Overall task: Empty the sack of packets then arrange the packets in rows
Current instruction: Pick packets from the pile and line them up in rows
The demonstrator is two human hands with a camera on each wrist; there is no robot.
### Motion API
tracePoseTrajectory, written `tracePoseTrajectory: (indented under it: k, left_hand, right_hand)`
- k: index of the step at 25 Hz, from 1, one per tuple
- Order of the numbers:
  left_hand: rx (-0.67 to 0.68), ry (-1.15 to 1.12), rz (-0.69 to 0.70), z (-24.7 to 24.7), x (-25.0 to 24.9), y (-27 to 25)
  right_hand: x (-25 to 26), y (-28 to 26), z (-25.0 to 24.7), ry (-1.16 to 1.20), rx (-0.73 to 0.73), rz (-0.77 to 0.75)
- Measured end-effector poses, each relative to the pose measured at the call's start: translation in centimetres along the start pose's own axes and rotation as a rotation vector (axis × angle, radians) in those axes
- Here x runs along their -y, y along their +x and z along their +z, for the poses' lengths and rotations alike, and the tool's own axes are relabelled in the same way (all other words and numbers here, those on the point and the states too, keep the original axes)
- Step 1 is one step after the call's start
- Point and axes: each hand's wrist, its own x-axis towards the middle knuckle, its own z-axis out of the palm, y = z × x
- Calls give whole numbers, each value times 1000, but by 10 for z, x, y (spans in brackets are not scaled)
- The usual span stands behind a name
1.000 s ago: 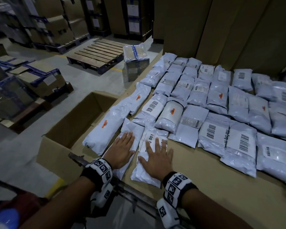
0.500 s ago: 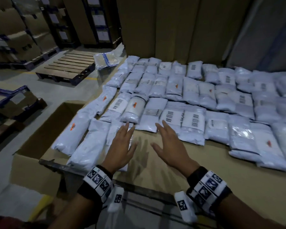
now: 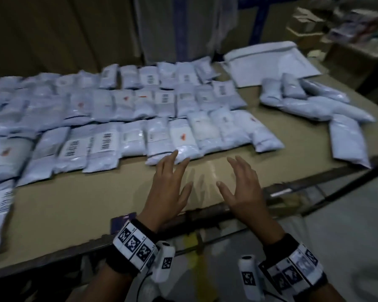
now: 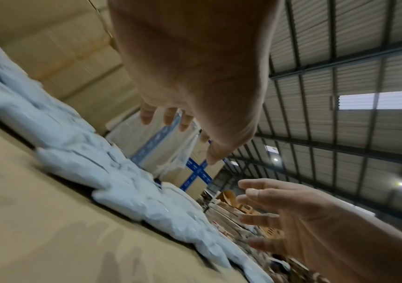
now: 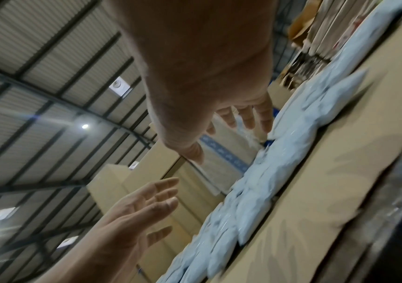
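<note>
Several pale blue packets (image 3: 127,118) lie in rows across the cardboard-topped table (image 3: 85,205). A loose heap of packets (image 3: 310,101) sits at the far right, with one separate packet (image 3: 347,140) near the right edge. A flat white sack (image 3: 271,62) lies behind that heap. My left hand (image 3: 170,184) hovers open, fingers spread, above the table just in front of the nearest row. My right hand (image 3: 242,186) hovers open beside it, a palm's width to the right. Neither hand holds anything. Both show again in the wrist views: left hand (image 4: 195,107), right hand (image 5: 219,114).
Tall brown cartons (image 3: 63,29) stand behind the table. Boxes and clutter (image 3: 336,25) fill the far right. The table's metal front edge (image 3: 205,210) runs under my wrists, with grey floor (image 3: 347,214) to the right.
My hands lifted off the two packets at the table's left end and swung right with my view. They now hover over bare cardboard in front of the right part of the rows.
</note>
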Motion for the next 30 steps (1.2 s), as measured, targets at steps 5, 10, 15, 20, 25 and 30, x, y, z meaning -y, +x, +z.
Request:
tracePoseTrajectory:
  k: [5, 10, 15, 20, 25, 30]
  left_hand:
    - [107, -47, 185, 61, -87, 74]
    - [177, -90, 326, 116, -131, 160]
    - [266, -103, 422, 170, -173, 251]
    - [357, -98, 413, 234, -229, 318]
    - [380, -327, 280, 304, -292, 370]
    - [502, -450, -70, 360, -353, 404]
  right_hand:
    - [-81, 6, -73, -22, -129, 179]
    - [-152, 37, -119, -63, -235, 271]
    - [-220, 83, -163, -101, -293, 374]
    - [-299, 130, -218, -113, -294, 372]
    - [-404, 205, -269, -199, -84, 379]
    - [-463, 286, -287, -286, 131, 315]
